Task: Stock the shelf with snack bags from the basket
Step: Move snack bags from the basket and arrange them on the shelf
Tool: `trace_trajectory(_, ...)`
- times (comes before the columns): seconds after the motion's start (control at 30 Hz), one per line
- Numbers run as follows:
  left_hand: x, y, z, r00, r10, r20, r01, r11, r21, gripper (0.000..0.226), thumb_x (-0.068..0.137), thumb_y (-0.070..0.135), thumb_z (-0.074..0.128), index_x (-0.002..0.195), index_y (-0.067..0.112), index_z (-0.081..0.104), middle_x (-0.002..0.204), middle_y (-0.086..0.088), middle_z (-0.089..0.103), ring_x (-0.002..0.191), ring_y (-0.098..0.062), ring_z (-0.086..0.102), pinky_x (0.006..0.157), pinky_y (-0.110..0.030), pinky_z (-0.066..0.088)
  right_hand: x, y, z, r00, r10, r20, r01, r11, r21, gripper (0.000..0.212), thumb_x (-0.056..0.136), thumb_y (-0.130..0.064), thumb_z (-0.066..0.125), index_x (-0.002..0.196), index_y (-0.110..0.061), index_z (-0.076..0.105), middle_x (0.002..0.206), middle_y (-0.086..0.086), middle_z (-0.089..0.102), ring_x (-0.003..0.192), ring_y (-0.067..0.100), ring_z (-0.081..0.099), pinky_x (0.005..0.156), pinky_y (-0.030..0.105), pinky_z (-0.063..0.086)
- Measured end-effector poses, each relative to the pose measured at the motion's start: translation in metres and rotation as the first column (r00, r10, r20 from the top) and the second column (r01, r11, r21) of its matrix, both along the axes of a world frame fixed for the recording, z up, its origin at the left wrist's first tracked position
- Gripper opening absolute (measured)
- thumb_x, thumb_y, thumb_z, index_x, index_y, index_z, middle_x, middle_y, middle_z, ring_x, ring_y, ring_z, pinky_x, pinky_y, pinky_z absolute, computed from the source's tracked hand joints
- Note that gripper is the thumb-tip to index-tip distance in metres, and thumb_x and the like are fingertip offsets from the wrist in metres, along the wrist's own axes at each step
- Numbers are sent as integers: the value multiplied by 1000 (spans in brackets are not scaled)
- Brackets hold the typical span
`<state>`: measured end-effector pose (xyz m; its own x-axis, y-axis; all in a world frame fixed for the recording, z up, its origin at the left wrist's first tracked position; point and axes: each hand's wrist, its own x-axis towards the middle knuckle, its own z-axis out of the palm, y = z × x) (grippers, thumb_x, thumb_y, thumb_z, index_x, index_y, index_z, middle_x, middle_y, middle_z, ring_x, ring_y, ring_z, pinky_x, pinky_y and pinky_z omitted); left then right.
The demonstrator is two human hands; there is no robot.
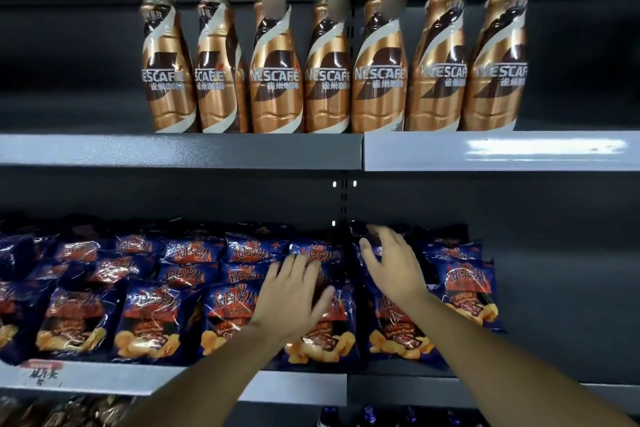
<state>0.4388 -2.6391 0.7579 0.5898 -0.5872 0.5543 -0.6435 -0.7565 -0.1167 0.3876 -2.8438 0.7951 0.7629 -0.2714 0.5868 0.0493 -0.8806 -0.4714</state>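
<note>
Snack bags, glossy dark blue foil pouches printed with orange crisps (152,319), lie flat in overlapping rows on the grey metal shelf (173,380) right under your hands, each pouch's long axis running front to back. Your left hand (289,298) rests spread, fingers straight, on the front pouches near the middle; your right hand (391,265) hovers just beyond it, fingers relaxed and parted, gripping nothing. Bare shelf lies to the right of the last column, so your right hand is nearer that gap. The basket is out of view. Farther up, copper-coloured coffee bottles with white caps (329,55) stand in a row.
</note>
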Motion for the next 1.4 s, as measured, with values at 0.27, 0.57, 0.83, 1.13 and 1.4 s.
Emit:
trace_trajectory(0.27,37,-28,31,994,55,-91,-28,962,270,52,101,50,29,137,15,45,130,-5,51,118,-24,50,100,-38,38,-26,-34,3,998,-47,-38,46,998,-34,42,102,-37,47,137,-14,50,134,1,57,126,17,48,104,31,40)
trace_trajectory(0.57,46,-25,36,980,68,-187,-22,971,237,35,101,35,45,129,16,54,125,-4,58,111,-22,58,101,-37,39,-23,-22,-3,999,-19,-29,17,998,-55,40,101,-35,49,135,-14,52,134,1,57,127,17,48,106,37,40)
trace_trajectory(0.83,58,-38,40,984,58,-166,-8,957,291,34,94,26,61,126,17,53,118,-2,63,107,-23,60,99,-35,37,-26,-30,-4,998,-32,-51,25,991,-133,40,101,-36,50,135,-16,53,134,-1,57,128,16,48,108,33,38)
trace_trajectory(1.13,46,-35,38,992,-70,-108,87,983,164,40,96,35,51,134,22,47,124,1,54,113,-19,54,97,-35,38,-38,-24,-13,992,-127,-28,115,958,-262,51,99,-51,37,133,-18,55,130,-1,61,125,17,53,105,36,41)
trace_trajectory(1.4,12,-21,16,996,-86,0,86,995,-51,47,92,47,37,120,20,62,116,2,63,103,-19,62,84,-38,48,-51,7,-26,992,-108,-67,84,951,-298,66,90,-65,36,138,-23,52,137,-5,56,128,17,50,107,37,37)
